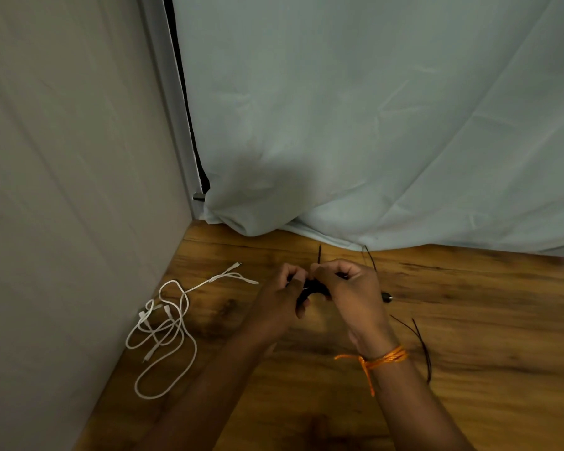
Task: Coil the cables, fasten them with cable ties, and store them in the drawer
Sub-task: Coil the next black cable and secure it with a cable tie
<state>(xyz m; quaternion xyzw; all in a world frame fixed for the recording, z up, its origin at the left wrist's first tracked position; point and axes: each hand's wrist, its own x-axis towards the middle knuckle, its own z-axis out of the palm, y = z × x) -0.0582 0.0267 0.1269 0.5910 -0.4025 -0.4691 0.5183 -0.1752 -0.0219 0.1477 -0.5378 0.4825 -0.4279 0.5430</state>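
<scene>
Black cable (313, 289): I see it bunched between both hands above the wooden table (469, 320).
Left hand (282, 302): fingers clenched around it.
Right hand (345, 284): pinching it too.
White cable (163, 327): loose, left, near the wall.

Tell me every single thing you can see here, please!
Loose white charging cable: one tangle, white, table's left side by the wall.
Bundled black cable: one, black, held between both hands.
Thin black cable ties: a few, black, right of the hands.
Wooden table: one, brown.
Pale blue cloth curtain: one, behind the table.
Orange thread wristband: one, right wrist.
Left hand: gripping the bundle.
Right hand: gripping the bundle.
</scene>
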